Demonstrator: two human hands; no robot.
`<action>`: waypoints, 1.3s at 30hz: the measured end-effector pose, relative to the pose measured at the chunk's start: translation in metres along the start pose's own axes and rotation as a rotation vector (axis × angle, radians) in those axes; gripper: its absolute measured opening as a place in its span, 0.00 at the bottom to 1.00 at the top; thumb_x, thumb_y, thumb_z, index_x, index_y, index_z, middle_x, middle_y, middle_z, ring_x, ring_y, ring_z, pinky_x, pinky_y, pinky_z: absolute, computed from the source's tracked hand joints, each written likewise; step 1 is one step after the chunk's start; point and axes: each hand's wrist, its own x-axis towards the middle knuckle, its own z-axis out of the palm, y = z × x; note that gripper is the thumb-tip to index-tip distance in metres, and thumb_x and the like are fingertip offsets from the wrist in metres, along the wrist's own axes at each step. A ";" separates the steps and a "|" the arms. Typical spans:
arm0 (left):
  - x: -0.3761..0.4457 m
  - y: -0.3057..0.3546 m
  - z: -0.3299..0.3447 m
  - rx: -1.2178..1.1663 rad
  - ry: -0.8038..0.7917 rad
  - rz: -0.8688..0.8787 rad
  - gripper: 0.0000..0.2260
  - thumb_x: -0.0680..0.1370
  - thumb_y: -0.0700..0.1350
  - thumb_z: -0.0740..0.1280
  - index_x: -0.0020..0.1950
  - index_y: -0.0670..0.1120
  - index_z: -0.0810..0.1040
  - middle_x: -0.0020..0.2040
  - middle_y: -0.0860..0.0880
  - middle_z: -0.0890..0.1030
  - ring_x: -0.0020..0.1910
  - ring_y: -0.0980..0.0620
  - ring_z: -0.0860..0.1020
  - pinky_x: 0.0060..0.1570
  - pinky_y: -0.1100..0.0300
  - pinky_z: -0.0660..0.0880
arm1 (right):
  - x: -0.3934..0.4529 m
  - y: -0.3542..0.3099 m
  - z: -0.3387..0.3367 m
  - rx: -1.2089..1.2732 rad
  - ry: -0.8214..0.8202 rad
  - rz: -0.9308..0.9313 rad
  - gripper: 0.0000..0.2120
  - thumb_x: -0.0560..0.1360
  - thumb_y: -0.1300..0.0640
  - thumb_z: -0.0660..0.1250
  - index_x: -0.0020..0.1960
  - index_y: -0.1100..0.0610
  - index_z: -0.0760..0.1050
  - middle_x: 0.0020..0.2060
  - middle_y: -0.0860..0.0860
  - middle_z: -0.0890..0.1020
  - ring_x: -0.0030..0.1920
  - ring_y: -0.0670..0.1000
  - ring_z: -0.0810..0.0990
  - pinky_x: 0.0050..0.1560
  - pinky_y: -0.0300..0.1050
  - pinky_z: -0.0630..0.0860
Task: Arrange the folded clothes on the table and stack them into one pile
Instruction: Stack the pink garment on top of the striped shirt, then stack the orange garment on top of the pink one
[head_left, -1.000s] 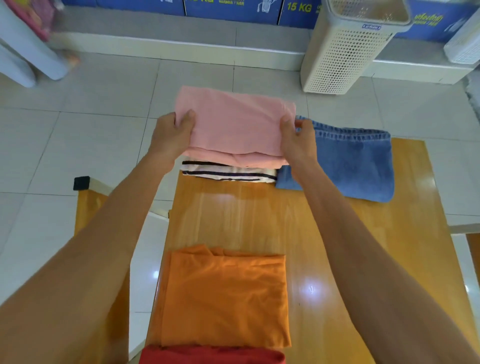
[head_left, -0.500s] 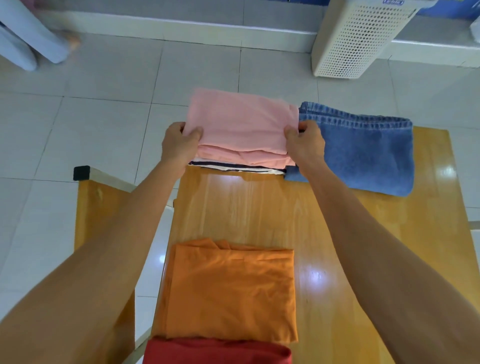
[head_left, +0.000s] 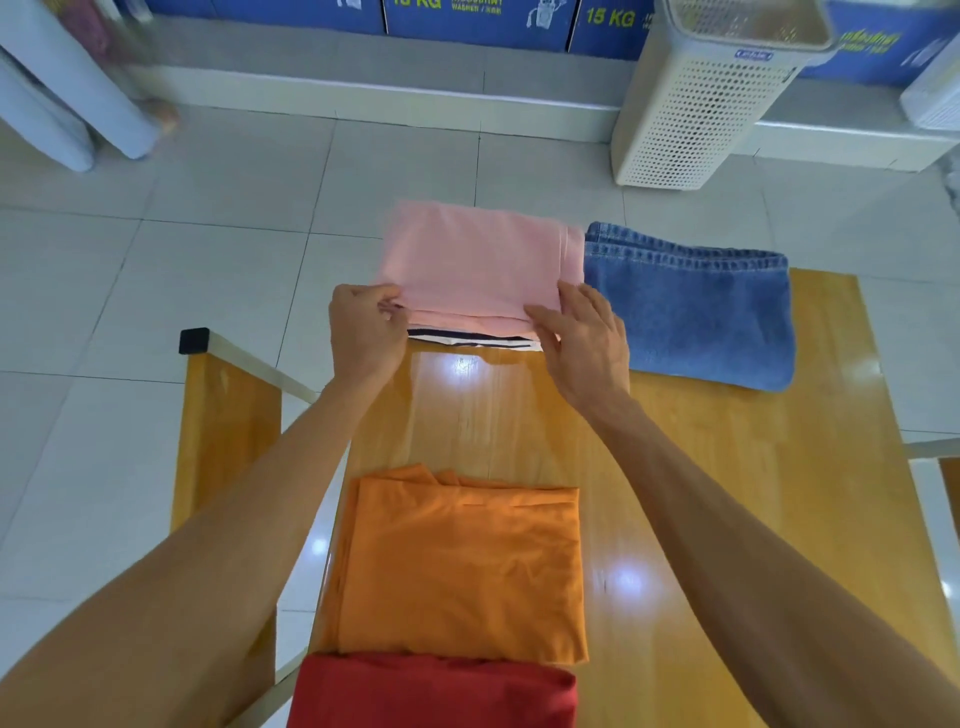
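Pink garment (head_left: 478, 260) lies atop the striped garment (head_left: 475, 339) at the table's (head_left: 727, 467) far edge, touching the jeans (head_left: 691, 306) on its right. Left hand (head_left: 366, 332) pinches its near-left corner; right hand (head_left: 584, 343) rests flat, fingers loose, on its near-right corner.

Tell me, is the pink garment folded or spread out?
Folded. The pink garment is a neat rectangle with layered edges at its near side, lying on a striped one.

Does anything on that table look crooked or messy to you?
Mostly tidy. The pink garment on the striped one overhangs the table's far edge, as do the jeans. The orange garment has a ruffled far edge. Nothing is spilled or damaged.
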 end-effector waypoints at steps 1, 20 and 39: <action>0.001 0.003 -0.003 -0.042 -0.005 -0.065 0.13 0.76 0.42 0.72 0.60 0.45 0.84 0.56 0.46 0.83 0.53 0.50 0.81 0.53 0.72 0.70 | 0.000 0.004 -0.001 -0.028 -0.012 -0.012 0.13 0.80 0.53 0.67 0.64 0.46 0.80 0.69 0.54 0.76 0.71 0.62 0.70 0.63 0.63 0.72; -0.203 -0.036 -0.060 -0.080 -0.177 -0.556 0.33 0.75 0.66 0.64 0.71 0.45 0.69 0.63 0.46 0.77 0.60 0.47 0.77 0.60 0.48 0.76 | -0.187 -0.044 -0.052 0.186 -0.361 0.760 0.27 0.79 0.37 0.59 0.69 0.55 0.68 0.63 0.58 0.77 0.62 0.62 0.77 0.57 0.57 0.72; -0.219 -0.039 -0.062 -0.055 -0.256 -0.513 0.21 0.78 0.63 0.64 0.56 0.47 0.72 0.50 0.50 0.77 0.49 0.49 0.76 0.45 0.54 0.72 | -0.220 -0.060 -0.024 0.546 -0.197 0.693 0.16 0.81 0.44 0.63 0.40 0.52 0.68 0.31 0.45 0.71 0.37 0.54 0.76 0.43 0.55 0.75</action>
